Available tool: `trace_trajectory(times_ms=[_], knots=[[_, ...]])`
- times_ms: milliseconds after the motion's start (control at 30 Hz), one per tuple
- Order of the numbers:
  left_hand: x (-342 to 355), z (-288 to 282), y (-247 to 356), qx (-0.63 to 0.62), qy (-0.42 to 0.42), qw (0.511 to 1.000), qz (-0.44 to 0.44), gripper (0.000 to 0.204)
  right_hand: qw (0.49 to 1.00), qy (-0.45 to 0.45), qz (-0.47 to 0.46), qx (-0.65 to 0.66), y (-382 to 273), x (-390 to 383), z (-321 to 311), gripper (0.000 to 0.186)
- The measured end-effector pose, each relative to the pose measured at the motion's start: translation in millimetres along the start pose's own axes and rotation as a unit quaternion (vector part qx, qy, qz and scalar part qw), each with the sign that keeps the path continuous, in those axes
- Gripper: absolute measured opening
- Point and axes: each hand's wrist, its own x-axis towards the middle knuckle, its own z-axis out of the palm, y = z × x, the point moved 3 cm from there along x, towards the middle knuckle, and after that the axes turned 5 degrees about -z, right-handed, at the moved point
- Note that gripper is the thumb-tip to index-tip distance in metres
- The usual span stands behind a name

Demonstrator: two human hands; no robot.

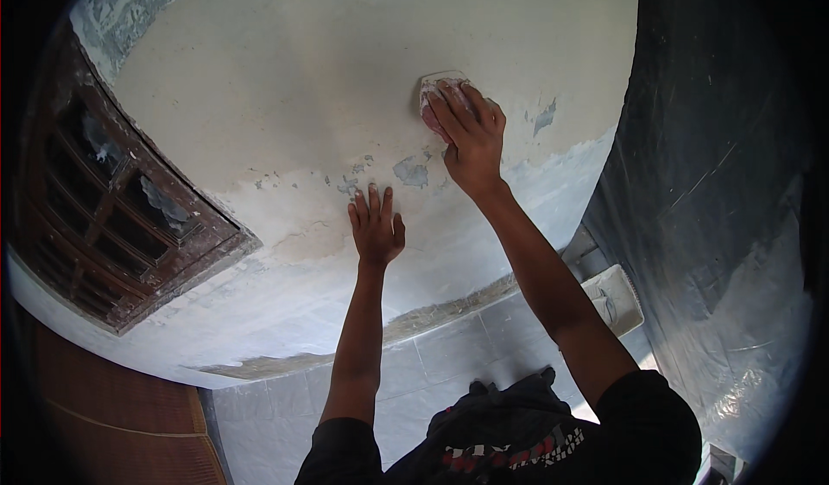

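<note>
My right hand [473,144] presses a flat, reddish sanding pad [429,115], coated in white dust, against the wall [285,79]. The fingers lie over the pad and cover much of it; its underside is hidden. Lower and to the left, my left hand [376,231] rests on the wall with its fingers spread, holding nothing. Near its fingertips the paint has flaked, and a grey bare patch [411,171] shows between the two hands. Another small peeled patch [544,117] lies to the right of my right hand.
At the left is a brown wooden window frame [121,217] with dark panes. Dark plastic sheeting [691,200] hangs on the right. A whitish tray [615,302] sits on the grey tiled floor [449,351]. A brown woven mat [121,399] is at lower left.
</note>
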Motion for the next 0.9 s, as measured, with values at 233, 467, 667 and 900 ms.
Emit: trace_trajectory(times_ms=[233, 467, 667, 900], knots=[[-1, 13, 4, 0.048, 0.108, 0.992, 0.035, 0.058, 0.997, -0.042, 0.018, -0.054, -8, -64, 21, 0.064], [-4, 14, 2, 0.048, 0.111, 0.992, 0.033, 0.058, 0.997, -0.001, 0.052, -0.049, -12, -32, 4, 0.061], [3, 11, 7, 0.034, 0.091, 0.995, 0.028, 0.059, 0.997, -0.014, 0.039, -0.062, -3, -58, 27, 0.061], [-2, 8, 3, 0.001, 0.033, 0.999, 0.002, 0.064, 0.993, -0.082, 0.067, -0.052, -22, -123, 7, 0.059]])
